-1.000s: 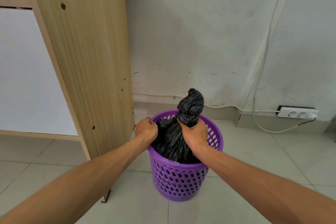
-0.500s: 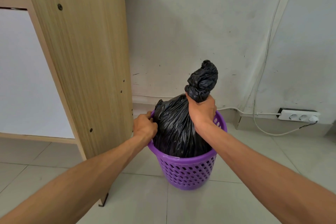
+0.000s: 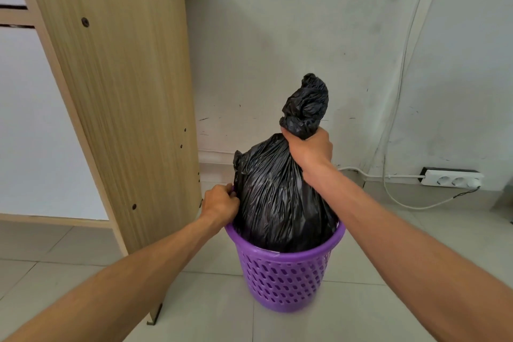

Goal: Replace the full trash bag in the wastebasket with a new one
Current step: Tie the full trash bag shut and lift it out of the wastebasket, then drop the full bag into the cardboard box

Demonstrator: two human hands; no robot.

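The black trash bag [image 3: 280, 197] is hanging from the right hand [image 3: 309, 148] fisting its neck, while the left hand [image 3: 220, 204] is clamping the purple wastebasket [image 3: 283, 280] rim, likely anchoring it.

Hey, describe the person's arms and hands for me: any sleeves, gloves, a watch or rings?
Both arms are bare up to the frame edge, with no sleeves in view. The left hand and the right hand wear no gloves. No watch, bracelet or ring shows on either wrist or on the visible fingers.

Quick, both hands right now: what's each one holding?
Left hand: closed on the rim of the purple wastebasket.
Right hand: closed around the twisted neck of the black trash bag.
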